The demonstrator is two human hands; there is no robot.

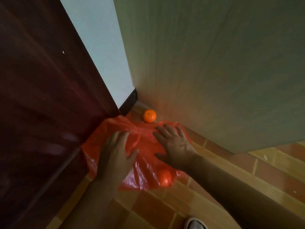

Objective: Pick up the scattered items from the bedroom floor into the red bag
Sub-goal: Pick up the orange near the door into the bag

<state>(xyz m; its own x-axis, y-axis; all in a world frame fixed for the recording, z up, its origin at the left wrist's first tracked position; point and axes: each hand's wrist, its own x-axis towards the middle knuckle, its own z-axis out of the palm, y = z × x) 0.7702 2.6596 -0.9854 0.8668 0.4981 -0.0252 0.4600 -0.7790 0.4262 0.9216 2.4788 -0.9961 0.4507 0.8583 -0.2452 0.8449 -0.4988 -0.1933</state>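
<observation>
Mandarin (149,115) sits on the tiled floor (264,164) in the corner, just beyond the red bag (148,146); right hand (173,142), flat and spread on the plastic, is nearer than left hand (115,151), also flat, holding nothing

This is a room in a home, seen down at floor level in a corner. The floor (272,169) is laid with glossy orange and tan tiles set in a brick pattern, the sort used in a house. On the left stands a tall dark reddish-brown wooden panel (41,96), which could be a door or the side of a wardrobe; which of the two cannot be told. Behind it runs a pale painted wall (102,52) with a dark skirting board (128,103) at its foot. On the right rises a light panel with a wood-grain finish (214,71), like the side of a cupboard.
</observation>
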